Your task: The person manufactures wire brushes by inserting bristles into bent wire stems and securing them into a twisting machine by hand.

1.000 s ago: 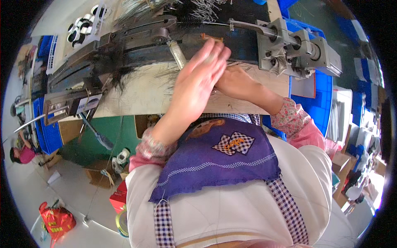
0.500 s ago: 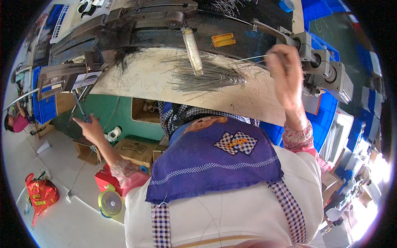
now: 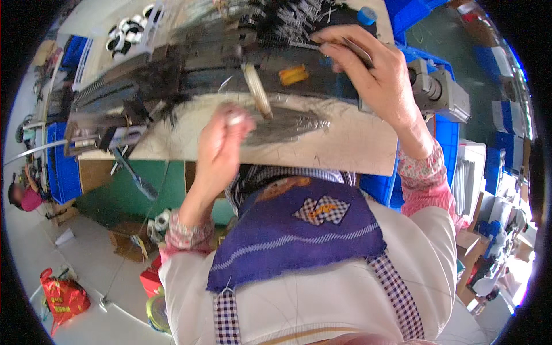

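At the far right of the bench, my right hand (image 3: 382, 77) curls round a grey metal lever (image 3: 359, 53); a spring-loaded rod meets it near the fingertips. My left hand (image 3: 218, 149) is raised over the bench front, fingers bent together and smeared by motion. Whatever it may hold is too blurred to make out. Right of it, a pale wrapped handle (image 3: 257, 92) slopes down from the dark metal bench machine (image 3: 195, 69). Beneath the handle lies a bundle of thin grey wires (image 3: 287, 123) on the pale wooden board (image 3: 356, 146).
A yellow block (image 3: 294, 75) sits on the machine bed. Behind are a heap of bent metal wires (image 3: 302, 20) and a blue roll (image 3: 366, 15). White-and-black rings (image 3: 126, 31) lie at the far left. Blue bins (image 3: 445, 152) stand right of the bench; a blue-handled tool (image 3: 138, 179) hangs left.
My left hand has let go of the blue-handled tool and moved up and right over the board. My right hand has moved away from me and left, from a thin wire onto the lever.
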`<state>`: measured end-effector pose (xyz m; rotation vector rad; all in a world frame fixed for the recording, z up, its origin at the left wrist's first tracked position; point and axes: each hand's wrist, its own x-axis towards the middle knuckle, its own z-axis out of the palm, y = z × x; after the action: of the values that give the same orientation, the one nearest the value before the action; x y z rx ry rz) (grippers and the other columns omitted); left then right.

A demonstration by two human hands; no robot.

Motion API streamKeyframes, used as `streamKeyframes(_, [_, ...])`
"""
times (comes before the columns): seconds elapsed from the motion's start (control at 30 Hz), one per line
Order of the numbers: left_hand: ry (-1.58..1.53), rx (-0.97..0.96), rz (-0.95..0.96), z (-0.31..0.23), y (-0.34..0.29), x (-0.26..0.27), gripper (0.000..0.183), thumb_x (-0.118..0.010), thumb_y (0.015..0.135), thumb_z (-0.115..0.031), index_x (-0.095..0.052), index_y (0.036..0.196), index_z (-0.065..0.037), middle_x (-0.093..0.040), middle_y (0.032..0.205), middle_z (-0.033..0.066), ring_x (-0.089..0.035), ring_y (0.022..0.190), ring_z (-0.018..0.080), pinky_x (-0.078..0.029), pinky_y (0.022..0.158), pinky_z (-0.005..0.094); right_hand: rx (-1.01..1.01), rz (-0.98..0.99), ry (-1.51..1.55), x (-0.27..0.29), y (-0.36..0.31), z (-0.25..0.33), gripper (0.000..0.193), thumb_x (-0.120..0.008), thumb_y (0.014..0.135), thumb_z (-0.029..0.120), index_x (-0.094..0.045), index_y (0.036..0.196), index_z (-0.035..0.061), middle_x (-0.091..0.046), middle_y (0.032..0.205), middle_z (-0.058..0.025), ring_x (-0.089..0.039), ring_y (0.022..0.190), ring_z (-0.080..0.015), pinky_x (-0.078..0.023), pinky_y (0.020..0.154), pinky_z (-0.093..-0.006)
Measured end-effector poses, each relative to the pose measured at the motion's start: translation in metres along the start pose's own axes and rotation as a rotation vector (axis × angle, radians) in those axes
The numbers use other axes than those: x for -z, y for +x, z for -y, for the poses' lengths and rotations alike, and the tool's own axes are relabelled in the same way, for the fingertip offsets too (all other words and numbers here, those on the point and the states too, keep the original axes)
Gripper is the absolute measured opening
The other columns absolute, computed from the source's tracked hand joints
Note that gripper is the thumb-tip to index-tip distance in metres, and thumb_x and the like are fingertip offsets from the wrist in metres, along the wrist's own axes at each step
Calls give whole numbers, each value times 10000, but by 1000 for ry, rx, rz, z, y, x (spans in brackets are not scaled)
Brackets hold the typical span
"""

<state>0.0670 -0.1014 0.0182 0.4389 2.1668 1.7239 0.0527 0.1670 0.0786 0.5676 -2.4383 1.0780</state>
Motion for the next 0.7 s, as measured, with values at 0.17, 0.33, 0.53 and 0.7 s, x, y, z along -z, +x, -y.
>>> streamKeyframes(0.17, [-416, 66, -42, 23, 15, -43, 251, -420, 1018, -271, -527, 1000, -45, -503, 805, 11, -531, 738, 112, -458, 664, 258, 161, 26, -296, 2, -1, -41, 109, -572, 811, 15, -617, 910, 26, -573, 861, -108, -600, 821, -295, -512, 740, -372])
streamKeyframes(0.33, [-810, 282, -17, -8, 26, -55, 147, -499, 980, -244, -540, 985, -102, -486, 758, -25, -415, 608, 76, -359, 511, 231, 187, 147, -421, -21, 7, -38, 247, -631, 746, 29, -629, 993, 22, -593, 891, -94, -604, 847, -280, -514, 734, -360])
streamKeyframes(0.53, [-1782, 187, 218, -60, 30, 15, 194, -456, 986, -142, -566, 1027, 13, -458, 836, 34, -289, 430, 24, -218, 352, 189, 279, 215, -549, -31, 18, -44, 201, -633, 718, 36, -607, 916, 18, -567, 817, -97, -593, 788, -277, -514, 691, -356])
streamKeyframes(0.7, [-1425, -66, -33, -11, 10, 54, 237, -499, 960, -129, -599, 1149, -27, -522, 794, 33, -305, 421, 43, -244, 368, 199, 257, 136, -456, -19, 28, -48, 133, -587, 724, 52, -585, 855, 27, -569, 799, -103, -603, 790, -274, -516, 689, -370])
